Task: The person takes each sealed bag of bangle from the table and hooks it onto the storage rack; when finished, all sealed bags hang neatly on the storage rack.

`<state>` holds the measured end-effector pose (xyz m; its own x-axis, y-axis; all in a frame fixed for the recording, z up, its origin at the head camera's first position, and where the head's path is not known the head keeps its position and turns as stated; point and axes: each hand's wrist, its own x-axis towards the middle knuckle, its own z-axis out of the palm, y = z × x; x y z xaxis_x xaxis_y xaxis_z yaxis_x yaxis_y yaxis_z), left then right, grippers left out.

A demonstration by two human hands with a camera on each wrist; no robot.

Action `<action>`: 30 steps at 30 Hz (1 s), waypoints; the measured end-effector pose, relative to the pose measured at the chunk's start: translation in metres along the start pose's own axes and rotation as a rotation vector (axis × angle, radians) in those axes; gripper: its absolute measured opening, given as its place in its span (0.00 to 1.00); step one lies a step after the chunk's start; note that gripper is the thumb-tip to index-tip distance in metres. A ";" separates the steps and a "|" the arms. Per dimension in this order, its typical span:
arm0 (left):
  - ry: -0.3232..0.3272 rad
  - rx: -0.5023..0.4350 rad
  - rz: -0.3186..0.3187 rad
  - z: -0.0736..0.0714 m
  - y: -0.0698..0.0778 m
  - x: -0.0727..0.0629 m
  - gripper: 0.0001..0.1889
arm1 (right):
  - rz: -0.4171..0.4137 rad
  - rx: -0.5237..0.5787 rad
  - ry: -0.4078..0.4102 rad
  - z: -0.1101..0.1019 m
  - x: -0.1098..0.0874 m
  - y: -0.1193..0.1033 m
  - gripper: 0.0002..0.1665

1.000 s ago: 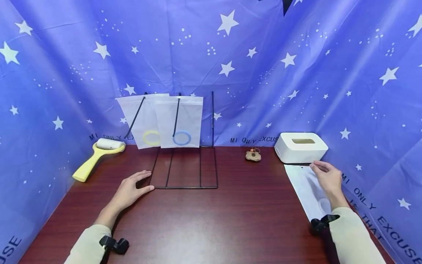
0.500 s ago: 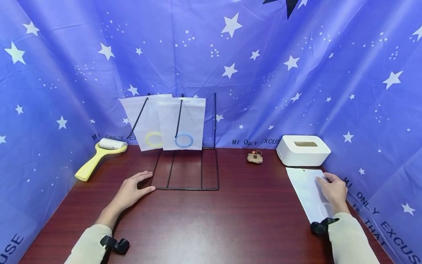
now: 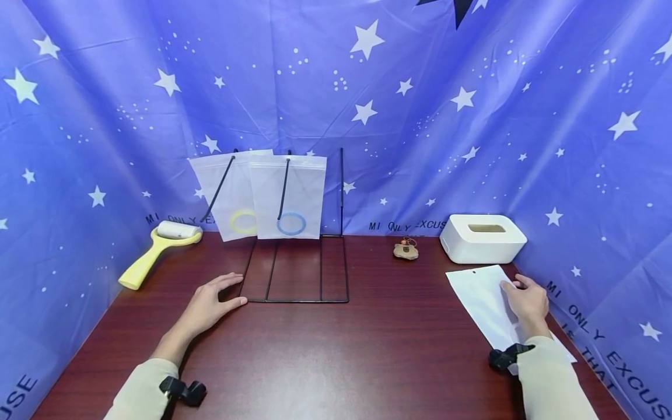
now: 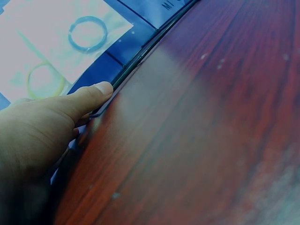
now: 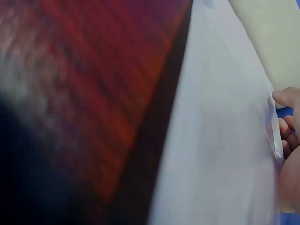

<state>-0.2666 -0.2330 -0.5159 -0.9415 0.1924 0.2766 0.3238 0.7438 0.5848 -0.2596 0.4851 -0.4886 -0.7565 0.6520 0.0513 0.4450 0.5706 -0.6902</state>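
Note:
A black wire display rack (image 3: 295,301) stands left of centre. Two white zip bags hang on its prongs: one zip bag (image 3: 217,186) shows a yellow ring, the other zip bag (image 3: 304,186) a blue ring. My left hand (image 3: 210,302) holds the rack's front left corner, its thumb (image 4: 101,90) on the wire in the left wrist view. At the right, my right hand (image 3: 527,300) pinches the right edge of a third white zip bag (image 3: 480,294), which has a punched hole at its top. In the right wrist view this zip bag (image 5: 220,122) looks lifted at that edge.
A white tissue box (image 3: 483,248) stands just behind the third bag. Left of it lies a small tan charm (image 3: 406,249) with a cord. A yellow-handled lint roller (image 3: 152,251) lies far left. Star-printed blue curtain (image 3: 404,140) surrounds the table (image 3: 336,361) on three sides.
My right hand has moved down from the third bag's top to its right edge. That bag has turned slightly and shifted left at its top. My left hand stays at the rack.

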 end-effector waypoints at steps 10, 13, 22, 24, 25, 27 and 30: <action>-0.002 -0.009 -0.002 0.001 -0.001 0.000 0.32 | 0.087 0.085 0.009 0.001 -0.002 -0.006 0.31; 0.000 -0.006 -0.003 0.001 -0.001 0.000 0.32 | 0.106 0.112 0.004 0.002 -0.003 -0.008 0.33; 0.009 -0.002 0.007 0.003 -0.002 0.000 0.32 | 0.164 0.335 -0.015 0.005 -0.011 -0.013 0.32; 0.007 -0.005 0.008 0.003 -0.002 -0.001 0.32 | 0.151 0.348 -0.031 0.005 -0.015 -0.015 0.30; 0.008 -0.005 0.008 0.003 -0.002 -0.001 0.32 | 0.143 0.354 -0.034 0.005 -0.017 -0.016 0.28; 0.010 -0.008 0.007 0.002 -0.001 -0.001 0.32 | 0.119 0.376 -0.032 0.005 -0.022 -0.019 0.22; 0.011 -0.008 0.005 0.001 -0.001 -0.001 0.32 | 0.086 0.467 -0.014 0.005 -0.029 -0.026 0.08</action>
<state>-0.2661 -0.2329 -0.5178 -0.9386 0.1890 0.2885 0.3296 0.7379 0.5890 -0.2513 0.4490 -0.4759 -0.7339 0.6786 -0.0279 0.2458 0.2270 -0.9424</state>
